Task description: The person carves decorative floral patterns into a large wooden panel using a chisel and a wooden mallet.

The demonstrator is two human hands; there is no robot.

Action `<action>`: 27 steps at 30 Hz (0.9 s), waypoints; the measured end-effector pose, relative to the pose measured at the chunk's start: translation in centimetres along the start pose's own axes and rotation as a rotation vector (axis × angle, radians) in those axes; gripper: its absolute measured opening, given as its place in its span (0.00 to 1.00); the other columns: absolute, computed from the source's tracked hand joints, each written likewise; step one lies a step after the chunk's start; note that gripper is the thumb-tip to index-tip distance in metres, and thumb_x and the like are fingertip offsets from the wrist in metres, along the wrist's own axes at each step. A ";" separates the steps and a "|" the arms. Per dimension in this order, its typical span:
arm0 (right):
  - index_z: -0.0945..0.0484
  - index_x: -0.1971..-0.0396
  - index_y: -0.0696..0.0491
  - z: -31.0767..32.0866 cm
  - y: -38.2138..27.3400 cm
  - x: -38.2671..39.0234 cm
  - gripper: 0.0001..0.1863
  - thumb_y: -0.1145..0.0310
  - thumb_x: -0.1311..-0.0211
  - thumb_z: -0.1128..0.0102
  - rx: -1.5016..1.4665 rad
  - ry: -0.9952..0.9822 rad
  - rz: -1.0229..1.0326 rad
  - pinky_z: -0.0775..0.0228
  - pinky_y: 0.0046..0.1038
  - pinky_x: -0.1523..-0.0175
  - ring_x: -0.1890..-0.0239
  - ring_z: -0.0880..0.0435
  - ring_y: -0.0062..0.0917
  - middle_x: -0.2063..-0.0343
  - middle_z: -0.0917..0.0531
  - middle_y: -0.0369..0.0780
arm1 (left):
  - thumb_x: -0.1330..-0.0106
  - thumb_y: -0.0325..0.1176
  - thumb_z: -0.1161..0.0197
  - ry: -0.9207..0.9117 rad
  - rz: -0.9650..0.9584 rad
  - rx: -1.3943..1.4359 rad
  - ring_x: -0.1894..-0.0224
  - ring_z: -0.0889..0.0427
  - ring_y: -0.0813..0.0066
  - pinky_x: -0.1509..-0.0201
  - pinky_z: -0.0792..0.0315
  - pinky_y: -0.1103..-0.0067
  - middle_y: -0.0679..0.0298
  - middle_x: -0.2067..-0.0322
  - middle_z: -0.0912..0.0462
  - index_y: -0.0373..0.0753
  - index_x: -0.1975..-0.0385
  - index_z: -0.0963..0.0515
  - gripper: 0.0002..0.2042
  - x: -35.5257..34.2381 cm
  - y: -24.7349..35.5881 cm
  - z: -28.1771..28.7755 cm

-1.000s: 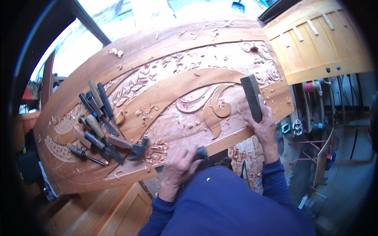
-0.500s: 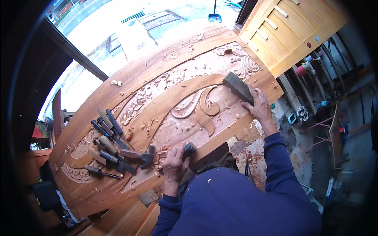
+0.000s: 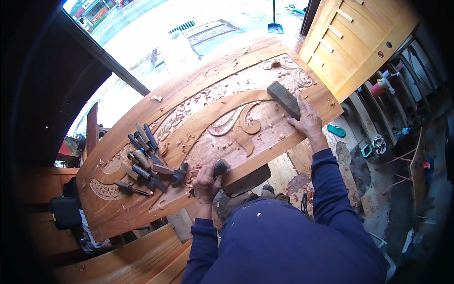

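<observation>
Gripping chisel handle [image 3: 220,166] left hand [image 3: 206,182]; right hand [image 3: 308,120] clasping mallet [image 3: 283,99].

The person wears a dark navy-blue long-sleeved pullover [image 3: 283,241], its cloth flecked here and there with pale wood chips. Ribbed cuffs close both sleeves just short of the bare left hand [image 3: 206,182] and bare right hand [image 3: 308,122]. No gloves, no rings visible.

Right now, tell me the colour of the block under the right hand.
Dark grey-brown, darker than the reddish carved panel; the block under the right hand shows in the head view.
</observation>
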State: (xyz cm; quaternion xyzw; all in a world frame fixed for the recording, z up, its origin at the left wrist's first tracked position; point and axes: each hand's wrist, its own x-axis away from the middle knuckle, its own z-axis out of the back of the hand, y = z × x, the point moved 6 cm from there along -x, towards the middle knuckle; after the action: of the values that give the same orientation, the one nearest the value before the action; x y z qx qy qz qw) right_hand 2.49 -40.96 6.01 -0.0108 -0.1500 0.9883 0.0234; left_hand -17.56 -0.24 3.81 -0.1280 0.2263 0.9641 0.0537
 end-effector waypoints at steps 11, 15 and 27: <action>0.32 0.27 0.54 -0.1 4.0 2.5 0.51 0.44 0.47 0.22 -0.288 0.172 -0.109 0.25 0.44 0.34 0.37 0.18 0.48 0.39 0.18 0.54 | 0.41 0.37 0.24 0.144 -0.050 -0.002 0.50 0.11 0.57 0.46 0.17 0.67 0.58 0.49 0.11 0.45 0.39 0.18 0.27 -0.1 0.5 0.0; 0.32 0.28 0.55 -0.3 4.0 2.5 0.49 0.44 0.44 0.23 -0.273 0.216 -0.088 0.25 0.44 0.34 0.37 0.18 0.48 0.39 0.18 0.54 | 0.40 0.38 0.23 0.178 -0.080 0.000 0.47 0.11 0.56 0.44 0.17 0.67 0.56 0.47 0.11 0.44 0.40 0.17 0.26 -0.1 1.1 0.2; 0.31 0.30 0.58 -0.8 4.1 2.3 0.49 0.44 0.45 0.22 -0.237 0.227 -0.043 0.26 0.43 0.33 0.37 0.19 0.48 0.39 0.19 0.54 | 0.39 0.39 0.22 0.192 -0.068 0.013 0.47 0.11 0.57 0.43 0.17 0.67 0.55 0.48 0.11 0.41 0.44 0.15 0.23 -0.2 1.2 0.3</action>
State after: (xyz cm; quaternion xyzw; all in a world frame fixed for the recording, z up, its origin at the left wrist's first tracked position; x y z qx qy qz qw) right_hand 0.01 -44.52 3.94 -0.1220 -0.2624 0.9553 0.0600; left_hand -17.64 -1.17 4.61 -0.2269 0.2322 0.9436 0.0650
